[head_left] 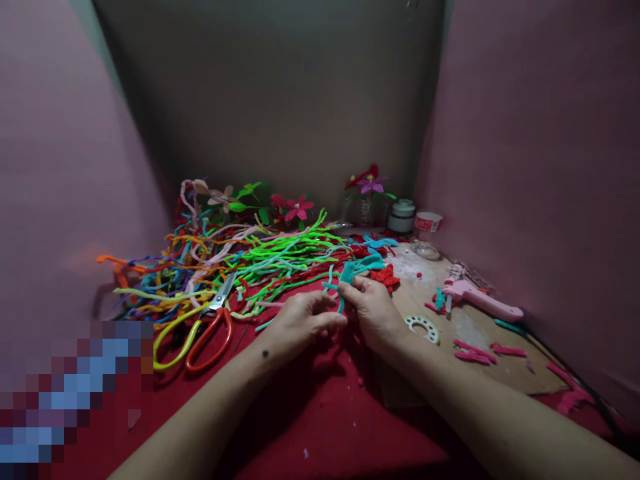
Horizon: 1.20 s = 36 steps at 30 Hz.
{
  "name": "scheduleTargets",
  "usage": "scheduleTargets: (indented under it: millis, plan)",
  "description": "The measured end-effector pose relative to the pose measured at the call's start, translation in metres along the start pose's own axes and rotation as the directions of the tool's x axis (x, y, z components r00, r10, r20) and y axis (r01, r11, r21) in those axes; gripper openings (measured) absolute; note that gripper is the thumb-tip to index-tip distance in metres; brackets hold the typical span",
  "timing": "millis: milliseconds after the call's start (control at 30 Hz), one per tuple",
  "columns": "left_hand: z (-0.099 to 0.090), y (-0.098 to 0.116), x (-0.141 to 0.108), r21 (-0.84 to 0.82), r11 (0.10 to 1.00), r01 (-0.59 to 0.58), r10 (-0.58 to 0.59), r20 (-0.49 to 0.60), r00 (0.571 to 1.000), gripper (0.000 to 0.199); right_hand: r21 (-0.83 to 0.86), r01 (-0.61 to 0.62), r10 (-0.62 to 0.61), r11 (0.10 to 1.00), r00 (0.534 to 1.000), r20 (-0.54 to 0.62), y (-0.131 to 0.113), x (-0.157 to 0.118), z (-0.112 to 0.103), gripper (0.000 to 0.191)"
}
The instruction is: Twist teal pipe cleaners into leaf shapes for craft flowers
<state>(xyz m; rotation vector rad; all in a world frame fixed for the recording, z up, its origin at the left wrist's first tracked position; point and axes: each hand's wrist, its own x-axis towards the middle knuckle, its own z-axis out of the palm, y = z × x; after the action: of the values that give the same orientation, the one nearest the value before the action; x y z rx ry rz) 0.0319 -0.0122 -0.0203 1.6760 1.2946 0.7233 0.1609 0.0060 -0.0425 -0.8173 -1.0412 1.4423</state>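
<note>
Near the middle of the red cloth, my right hand [373, 308] pinches a teal fuzzy piece [347, 272] between thumb and fingers. A thin teal strand hangs below that piece, between the two hands. My left hand [306, 321] is just to the left, its thumb and fingers bent toward the strand with a gap between them; nothing is visible in its grasp. Behind and left of the hands spreads a pile of bright green pipe cleaners [285, 250]. Scissors [219, 301] with a yellow and a red handle lie partly on the pile.
A pink glue gun [477, 298] rests on a board [520, 370] at the right, with pink scraps [475, 352] and a white ring with holes [423, 328]. Fuzzy flowers [299, 207], a lidded jar [402, 217] and a cup [429, 223] stand behind. Pink walls flank both sides.
</note>
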Motion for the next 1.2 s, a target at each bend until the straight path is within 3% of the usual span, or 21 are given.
scheduleTargets:
  millis: [100,233,533,700,867,1033,1133,1200]
  plan:
    - [-0.008,0.003,0.001,-0.047,0.992,-0.115,0.101,-0.233,0.967,0.024,-0.044,0.011,-0.008,0.999,0.998,0.055,-0.001,-0.001,-0.001,0.024]
    - [-0.010,0.003,0.001,-0.072,0.990,-0.120,0.092,-0.318,0.944,0.021,-0.037,-0.040,0.044,0.999,0.990,0.133,-0.001,-0.002,-0.001,0.013]
    - [-0.009,0.003,0.000,-0.025,0.992,-0.123,0.110,-0.298,0.948,0.020,-0.005,-0.066,0.066,0.998,0.993,0.101,-0.004,-0.002,0.001,0.016]
    - [-0.011,0.004,-0.001,-0.120,0.986,-0.116,0.099,-0.144,0.985,0.019,-0.055,-0.063,0.067,0.996,0.994,0.081,-0.006,-0.003,0.001,0.025]
    - [-0.015,-0.001,0.001,-0.277,0.959,-0.056,0.054,-0.013,0.998,0.024,-0.090,-0.054,0.067,0.994,0.987,0.145,-0.012,-0.004,0.001,0.024]
    - [-0.020,-0.002,0.004,-0.200,0.970,-0.136,0.102,-0.172,0.980,0.023,-0.157,-0.034,0.056,0.987,0.989,0.137,-0.010,-0.004,0.000,0.019]
    - [-0.016,-0.001,0.003,-0.232,0.961,-0.149,0.121,-0.129,0.984,0.017,-0.166,-0.084,0.107,0.982,0.984,0.139,-0.006,-0.006,0.000,0.017]
    - [-0.010,-0.001,0.002,-0.177,0.967,-0.183,0.152,-0.177,0.972,0.013,-0.165,-0.120,0.142,0.979,0.982,0.128,-0.003,-0.007,0.000,0.018]
